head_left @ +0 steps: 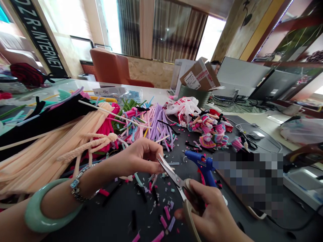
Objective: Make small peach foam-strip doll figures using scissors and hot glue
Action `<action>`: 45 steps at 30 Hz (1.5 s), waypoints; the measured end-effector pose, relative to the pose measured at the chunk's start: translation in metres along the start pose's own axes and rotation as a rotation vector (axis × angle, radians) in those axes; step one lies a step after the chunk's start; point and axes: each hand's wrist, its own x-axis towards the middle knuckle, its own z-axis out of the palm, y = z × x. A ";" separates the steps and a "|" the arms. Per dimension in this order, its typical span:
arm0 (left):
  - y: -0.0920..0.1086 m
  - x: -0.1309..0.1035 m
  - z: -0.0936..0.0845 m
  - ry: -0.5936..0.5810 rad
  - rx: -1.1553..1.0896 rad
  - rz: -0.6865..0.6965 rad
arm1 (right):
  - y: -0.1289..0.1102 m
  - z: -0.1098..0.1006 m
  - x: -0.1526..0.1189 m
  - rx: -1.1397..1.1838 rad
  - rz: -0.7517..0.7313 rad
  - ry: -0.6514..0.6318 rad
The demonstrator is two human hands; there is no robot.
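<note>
My right hand grips a pair of scissors, fingers through the pale handles. Their blades are parted and point at the fingertips of my left hand. The left fingers are pinched together; whatever lies between them is too small or hidden to make out. Beneath both hands, cut bits of pink, black and lilac pipe cleaner are scattered over the dark table mat. Just beyond the scissors lies a blue glue gun with a small red light. Left of my left hand are long peach pipe cleaners and a twisted peach piece.
Bundles of lilac pipe cleaners and green ones lie behind my left hand. Small colourful dolls are heaped at right, beside a white plastic bag. A cardboard box, monitors and a person stand at the back.
</note>
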 end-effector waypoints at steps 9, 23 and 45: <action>0.001 -0.001 -0.003 -0.060 -0.047 0.005 | -0.003 0.000 -0.001 0.031 -0.005 0.019; 0.003 -0.002 -0.004 -0.050 -0.013 -0.018 | -0.001 0.001 -0.001 -0.044 -0.063 0.071; 0.001 0.001 -0.003 0.107 -0.167 0.031 | -0.002 -0.001 -0.003 -0.011 -0.098 0.076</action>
